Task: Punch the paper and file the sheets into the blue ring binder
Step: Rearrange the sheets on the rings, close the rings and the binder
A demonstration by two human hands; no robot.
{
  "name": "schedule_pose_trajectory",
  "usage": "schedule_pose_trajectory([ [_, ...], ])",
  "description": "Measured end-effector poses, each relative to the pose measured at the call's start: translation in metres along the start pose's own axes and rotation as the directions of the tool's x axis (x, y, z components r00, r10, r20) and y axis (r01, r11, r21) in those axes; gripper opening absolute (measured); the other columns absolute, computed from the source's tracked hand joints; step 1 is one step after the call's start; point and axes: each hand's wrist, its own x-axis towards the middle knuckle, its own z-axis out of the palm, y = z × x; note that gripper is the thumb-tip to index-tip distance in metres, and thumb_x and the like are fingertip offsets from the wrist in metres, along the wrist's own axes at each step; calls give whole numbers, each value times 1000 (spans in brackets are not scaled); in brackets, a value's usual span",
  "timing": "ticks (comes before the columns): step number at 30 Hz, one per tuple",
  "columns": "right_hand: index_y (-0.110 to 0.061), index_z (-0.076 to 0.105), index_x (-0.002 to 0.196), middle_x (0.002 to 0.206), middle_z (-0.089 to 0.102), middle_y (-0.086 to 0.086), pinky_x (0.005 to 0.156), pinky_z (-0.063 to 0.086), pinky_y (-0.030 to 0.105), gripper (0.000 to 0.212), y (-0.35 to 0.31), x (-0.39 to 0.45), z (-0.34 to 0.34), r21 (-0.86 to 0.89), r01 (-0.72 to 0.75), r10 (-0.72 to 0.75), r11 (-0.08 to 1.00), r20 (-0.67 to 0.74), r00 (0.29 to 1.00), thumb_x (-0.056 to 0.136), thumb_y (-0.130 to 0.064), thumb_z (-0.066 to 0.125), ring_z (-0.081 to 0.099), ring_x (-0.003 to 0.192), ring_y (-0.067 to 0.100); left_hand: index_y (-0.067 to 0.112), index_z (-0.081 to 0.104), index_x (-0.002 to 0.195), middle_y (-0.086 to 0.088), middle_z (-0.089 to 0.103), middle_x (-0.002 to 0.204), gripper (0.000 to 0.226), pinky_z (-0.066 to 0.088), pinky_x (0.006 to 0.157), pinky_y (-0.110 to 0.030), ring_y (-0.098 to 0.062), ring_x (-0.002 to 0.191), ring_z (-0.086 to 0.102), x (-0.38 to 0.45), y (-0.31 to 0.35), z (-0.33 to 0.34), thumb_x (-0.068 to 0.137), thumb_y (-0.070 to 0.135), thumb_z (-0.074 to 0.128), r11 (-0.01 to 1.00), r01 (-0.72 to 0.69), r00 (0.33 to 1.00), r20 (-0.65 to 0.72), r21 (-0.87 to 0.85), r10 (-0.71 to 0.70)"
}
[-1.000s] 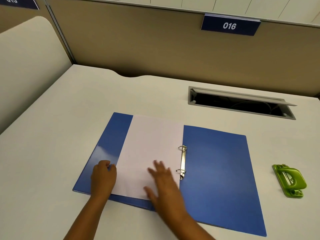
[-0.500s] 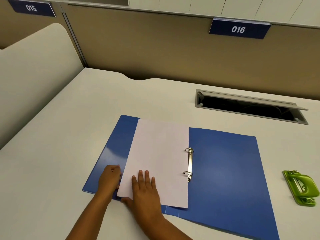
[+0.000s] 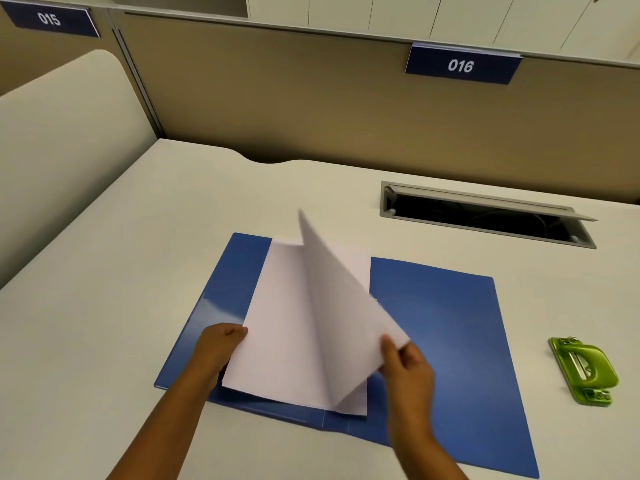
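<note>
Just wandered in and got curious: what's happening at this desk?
A person is sorting white paper sheets over an open blue ring binder lying flat on the pale desk. The right hand pinches one sheet's edge and lifts it, while the left hand holds the stack's left edge. The binder's rings are hidden behind the lifted sheet. A green hole punch sits untouched to the right.

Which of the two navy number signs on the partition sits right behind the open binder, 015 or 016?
The 016 sign, on the panel straight behind the blue ring binder. The 015 sign hangs far left, past the partition post.
</note>
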Motion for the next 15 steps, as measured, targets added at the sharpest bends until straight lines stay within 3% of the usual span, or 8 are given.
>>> schedule_pose_trajectory([
  [2, -18, 60, 73, 77, 65, 4, 72, 52, 42, 13, 9, 5, -34, 23, -70, 72, 997, -75, 995, 86, -20, 59, 60, 75, 26, -3, 57, 105, -21, 57, 114, 25, 43, 91, -46, -31, 93, 49, 4, 1, -1, 91, 17, 50, 999, -30, 999, -14, 15, 30],
  [4, -5, 59, 82, 83, 61, 15, 67, 49, 36, 13, 14, 7, -62, 27, -163, 165, 986, -135, 977, 87, -18, 58, 57, 72, 27, -4, 59, 107, -18, 58, 108, 29, 43, 87, -42, -29, 92, 50, 9, 4, -3, 90, 19, 53, 999, -36, 999, -2, 21, 36],
  [6, 0, 54, 90, 87, 57, 16, 67, 43, 31, 18, 24, 10, -87, -83, -194, 176, 977, -188, 966, 88, -18, 56, 51, 70, 25, 1, 63, 95, -15, 58, 100, 22, 44, 80, -38, -28, 87, 52, 11, 6, -4, 88, 21, 56, 999, -34, 999, 32, 20, 33],
  [8, 2, 53, 95, 89, 56, 16, 77, 45, 33, 21, 33, 13, -105, -106, -229, 202, 968, -219, 955, 88, -17, 55, 49, 77, 29, 7, 59, 76, -16, 60, 91, 20, 44, 72, -36, -28, 79, 54, 12, 9, -6, 86, 25, 59, 1000, -26, 997, 77, 13, 25],
  [9, 3, 52, 99, 83, 59, 13, 74, 49, 25, 20, 37, 13, -111, -72, -250, 227, 965, -237, 945, 89, -14, 54, 51, 75, 30, 8, 55, 69, -16, 59, 86, 25, 43, 69, -35, -27, 75, 53, 12, 10, -7, 85, 27, 61, 1000, -21, 995, 100, 1, 21],
  [11, 2, 47, 103, 64, 67, 6, 50, 50, 16, 17, 44, 15, -122, 46, -304, 305, 952, -250, 919, 89, -7, 52, 52, 68, 23, 10, 46, 59, -15, 54, 71, 34, 40, 63, -32, -25, 65, 49, 12, 13, -7, 83, 28, 63, 999, -8, 989, 147, -31, 13],
  [13, 5, 48, 103, 80, 67, 13, 38, 48, 16, 20, 46, 17, -127, 143, -318, 347, 937, -304, 887, 88, -5, 54, 52, 65, 27, 12, 40, 54, -9, 48, 60, 39, 36, 57, -29, -21, 58, 44, 9, 18, -5, 83, 27, 63, 998, -19, 982, 189, -52, 28],
  [15, 9, 49, 102, 103, 59, 25, 37, 48, 23, 23, 53, 22, -128, 181, -330, 376, 926, -378, 846, 86, -6, 58, 52, 72, 36, 13, 38, 54, -6, 45, 57, 40, 34, 55, -27, -18, 55, 42, 7, 24, -3, 84, 27, 62, 997, -38, 975, 217, -71, 52],
])
